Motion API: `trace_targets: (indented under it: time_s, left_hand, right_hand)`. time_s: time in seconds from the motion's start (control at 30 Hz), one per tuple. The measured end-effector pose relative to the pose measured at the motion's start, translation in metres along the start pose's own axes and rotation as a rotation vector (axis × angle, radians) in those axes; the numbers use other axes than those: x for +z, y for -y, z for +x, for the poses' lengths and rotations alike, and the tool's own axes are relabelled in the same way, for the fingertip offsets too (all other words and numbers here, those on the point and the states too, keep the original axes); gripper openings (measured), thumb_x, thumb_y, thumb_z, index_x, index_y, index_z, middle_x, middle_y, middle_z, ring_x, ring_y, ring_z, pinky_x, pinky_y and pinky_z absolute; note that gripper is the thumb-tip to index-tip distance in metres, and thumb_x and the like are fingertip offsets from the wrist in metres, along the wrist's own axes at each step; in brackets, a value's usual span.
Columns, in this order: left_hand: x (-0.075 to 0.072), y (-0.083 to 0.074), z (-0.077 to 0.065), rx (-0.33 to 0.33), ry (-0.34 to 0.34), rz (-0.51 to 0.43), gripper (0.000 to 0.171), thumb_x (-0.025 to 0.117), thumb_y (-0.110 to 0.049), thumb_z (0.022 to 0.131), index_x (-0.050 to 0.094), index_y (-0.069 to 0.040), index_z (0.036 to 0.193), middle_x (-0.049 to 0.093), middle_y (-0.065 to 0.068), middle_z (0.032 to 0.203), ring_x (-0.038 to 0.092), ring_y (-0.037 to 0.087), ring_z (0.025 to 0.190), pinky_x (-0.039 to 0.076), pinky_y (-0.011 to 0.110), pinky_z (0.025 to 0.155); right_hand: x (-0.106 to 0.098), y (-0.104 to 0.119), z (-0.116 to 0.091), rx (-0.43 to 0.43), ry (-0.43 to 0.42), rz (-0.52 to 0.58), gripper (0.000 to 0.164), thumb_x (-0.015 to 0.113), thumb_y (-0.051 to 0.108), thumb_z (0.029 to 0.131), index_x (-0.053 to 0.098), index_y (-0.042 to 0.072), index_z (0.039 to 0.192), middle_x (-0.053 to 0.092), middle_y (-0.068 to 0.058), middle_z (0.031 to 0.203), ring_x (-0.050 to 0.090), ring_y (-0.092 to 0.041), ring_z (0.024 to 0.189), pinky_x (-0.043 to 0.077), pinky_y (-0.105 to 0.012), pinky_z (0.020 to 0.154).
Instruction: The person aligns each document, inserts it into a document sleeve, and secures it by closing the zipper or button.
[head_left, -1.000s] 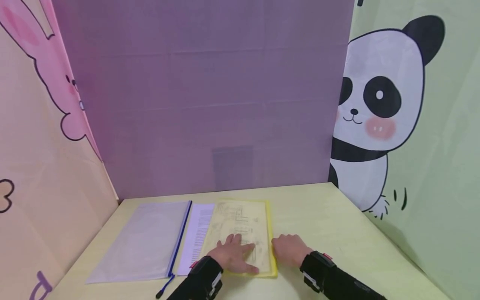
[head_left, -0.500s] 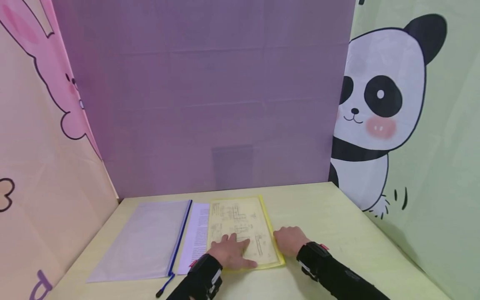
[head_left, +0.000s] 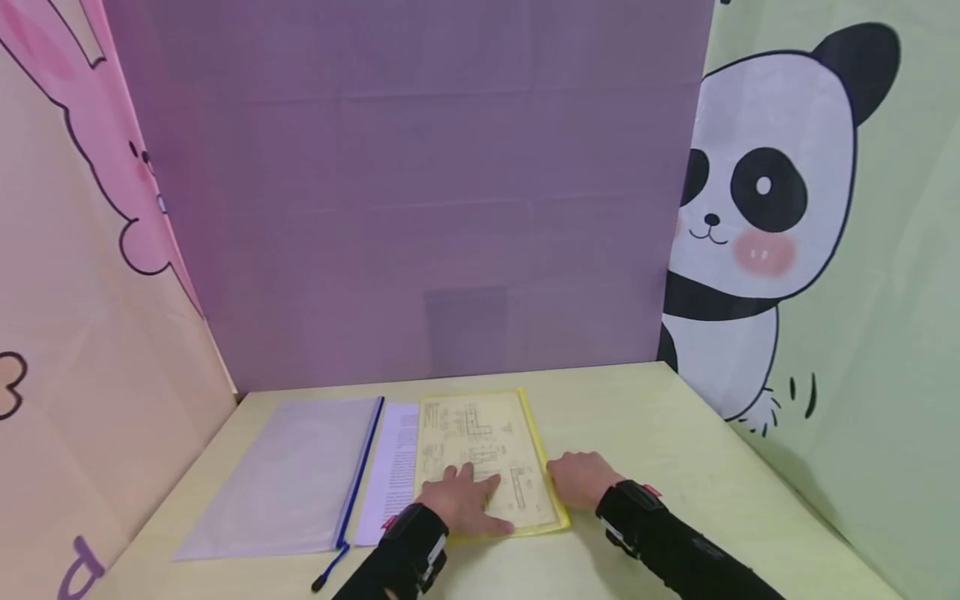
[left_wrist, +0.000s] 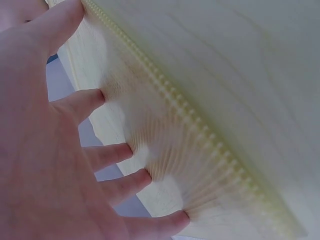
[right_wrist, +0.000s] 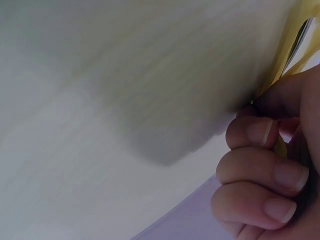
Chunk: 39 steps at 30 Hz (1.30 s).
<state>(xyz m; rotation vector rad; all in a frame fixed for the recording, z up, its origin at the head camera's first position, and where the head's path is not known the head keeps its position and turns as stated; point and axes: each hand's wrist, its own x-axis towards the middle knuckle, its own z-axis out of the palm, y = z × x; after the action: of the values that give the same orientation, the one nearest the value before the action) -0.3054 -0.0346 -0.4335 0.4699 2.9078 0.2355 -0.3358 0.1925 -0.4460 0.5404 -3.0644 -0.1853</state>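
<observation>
Probably zipping: spread left hand [head_left: 461,504] pressed the pouch [head_left: 480,429], right hand [head_left: 581,482] (three o'clock) pinched its edge [head_left: 536,433]; steady pulling seemed due.

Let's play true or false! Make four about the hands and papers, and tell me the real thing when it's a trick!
1. The left hand is spread on the yellow folder. True.
2. The right hand is stretched out flat. False: the right hand is curled at the yellow folder's edge.
3. The clear folder has a blue strip. True.
4. The printed sheet pokes out right of the yellow folder. False: the printed sheet pokes out on the left.
</observation>
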Motion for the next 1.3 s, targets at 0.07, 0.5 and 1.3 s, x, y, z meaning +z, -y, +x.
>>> trace_targets:
  time_s: [0.07, 0.5, 1.3]
  left_hand:
    - [0.000, 0.000, 0.000, -0.001, -0.001, -0.002, 0.082, 0.067, -0.074, 0.080, 0.050, -0.036, 0.150, 0.040, 0.016, 0.157, 0.036, 0.041, 0.143, 0.038, 0.068, 0.103]
    - [0.002, -0.001, -0.001, -0.002, -0.008, 0.001, 0.084, 0.065, -0.076, 0.079, 0.050, -0.034, 0.151, 0.041, 0.016, 0.157, 0.037, 0.040, 0.143, 0.040, 0.066, 0.101]
    - [0.000, -0.001, 0.000, -0.019, -0.002, 0.027, 0.084, 0.064, -0.078, 0.079, 0.049, -0.037, 0.151, 0.041, 0.014, 0.157, 0.037, 0.038, 0.142, 0.040, 0.066, 0.101]
  right_hand:
    - [-0.001, 0.000, -0.002, -0.004, 0.011, 0.021, 0.014, 0.060, 0.017, 0.098, 0.062, 0.011, 0.085, 0.050, -0.002, 0.070, 0.047, -0.021, 0.063, 0.046, -0.039, 0.063]
    - [0.003, -0.003, -0.018, -0.066, 0.009, 0.020, 0.016, 0.062, 0.021, 0.098, 0.061, 0.013, 0.084, 0.048, 0.001, 0.067, 0.044, -0.018, 0.060, 0.043, -0.036, 0.058]
    - [0.002, -0.003, -0.021, -0.074, 0.025, 0.046, 0.018, 0.062, 0.020, 0.097, 0.062, 0.014, 0.080, 0.049, 0.002, 0.066, 0.044, -0.018, 0.059, 0.041, -0.035, 0.059]
